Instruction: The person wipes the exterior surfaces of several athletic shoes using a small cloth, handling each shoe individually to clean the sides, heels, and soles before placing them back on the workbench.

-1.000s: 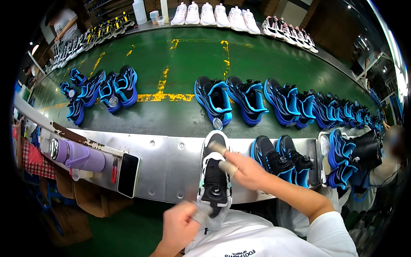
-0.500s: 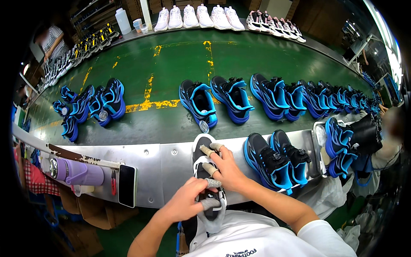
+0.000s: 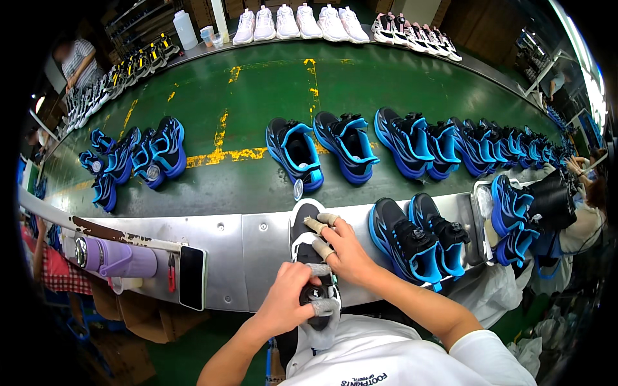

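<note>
A black shoe with white trim (image 3: 306, 213) lies on the metal edge in front of me, its toe pointing away and its heel end close to my shirt. My left hand (image 3: 284, 294), with grey finger coverings, is closed on the shoe's upper beside a round black dial (image 3: 315, 293). Across the forefoot lies my right hand (image 3: 349, 252), beige coverings on its fingertips, gripping the shoe from the right side. The shoe's sole is hidden. Just right of it stand a black-and-blue shoe (image 3: 396, 243) and its neighbour (image 3: 438, 235).
A green conveyor (image 3: 251, 96) with several black-and-blue shoes runs beyond the metal ledge (image 3: 215, 276). On the ledge's left lie a purple flask (image 3: 125, 259), red-handled snips (image 3: 171, 273) and a phone (image 3: 192, 278). White shoes (image 3: 286, 23) line the far side. Another person's hand (image 3: 579, 167) shows at right.
My left hand has shifted slightly on the shoe's upper, and the dial shows more plainly. My right hand keeps its hold. The conveyor shoes sit slightly further left. A person's hands at right have moved.
</note>
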Demonstrator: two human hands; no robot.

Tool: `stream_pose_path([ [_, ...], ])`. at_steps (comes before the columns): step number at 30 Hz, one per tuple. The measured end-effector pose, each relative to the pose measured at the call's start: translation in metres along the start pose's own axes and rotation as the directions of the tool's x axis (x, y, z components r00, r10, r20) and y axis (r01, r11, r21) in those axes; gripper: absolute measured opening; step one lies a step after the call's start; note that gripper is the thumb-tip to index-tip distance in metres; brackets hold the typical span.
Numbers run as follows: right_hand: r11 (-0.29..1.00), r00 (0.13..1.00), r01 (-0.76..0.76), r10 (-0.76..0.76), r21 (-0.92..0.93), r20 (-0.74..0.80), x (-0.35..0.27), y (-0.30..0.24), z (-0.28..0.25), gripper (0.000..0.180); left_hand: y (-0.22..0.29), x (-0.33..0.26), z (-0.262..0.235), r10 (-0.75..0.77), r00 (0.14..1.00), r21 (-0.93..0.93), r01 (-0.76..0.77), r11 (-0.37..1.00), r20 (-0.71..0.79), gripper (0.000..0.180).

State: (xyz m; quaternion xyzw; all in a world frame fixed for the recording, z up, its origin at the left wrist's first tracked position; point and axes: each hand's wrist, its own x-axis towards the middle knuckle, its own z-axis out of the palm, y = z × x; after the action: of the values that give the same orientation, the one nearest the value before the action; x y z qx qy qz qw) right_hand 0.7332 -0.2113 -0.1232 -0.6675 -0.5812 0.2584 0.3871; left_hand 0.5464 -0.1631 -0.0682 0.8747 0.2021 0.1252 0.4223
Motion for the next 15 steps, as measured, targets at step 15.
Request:
stream_pose_path([
  [15,0.963,0.927,-0.269,0.264,-0.021,0.265,-0.006,-0.017,-0.046,0.036,0.015,-0.063,0.013,-0.305,0.898,-0.44,0.146,0.886,-0.317,0.021],
])
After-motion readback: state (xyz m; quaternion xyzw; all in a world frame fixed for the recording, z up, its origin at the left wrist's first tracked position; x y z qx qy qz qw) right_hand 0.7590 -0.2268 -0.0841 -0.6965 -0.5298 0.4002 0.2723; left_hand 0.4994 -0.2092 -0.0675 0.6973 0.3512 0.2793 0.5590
